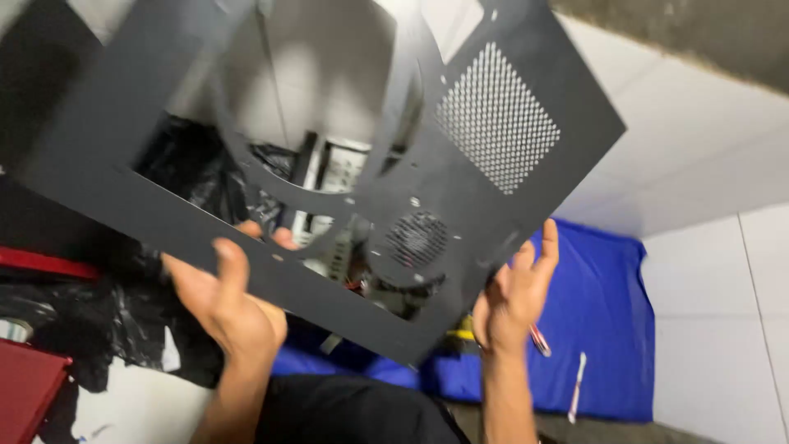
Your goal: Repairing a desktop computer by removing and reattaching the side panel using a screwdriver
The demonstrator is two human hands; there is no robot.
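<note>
The left hand (226,308) grips the lower edge of a dark metal panel (329,156), thumb over its face. The right hand (514,296) clasps the panel's lower right edge. The panel is raised, tilted, above a blue cloth (600,329) on the white floor (707,140).

A flat dark-grey metal computer case side panel (246,238), pierced by a large window cutout, a square perforated mesh grille and a round fan vent, is held tilted in the air, its lower edge gripped at left and right, blurred in places.
</note>
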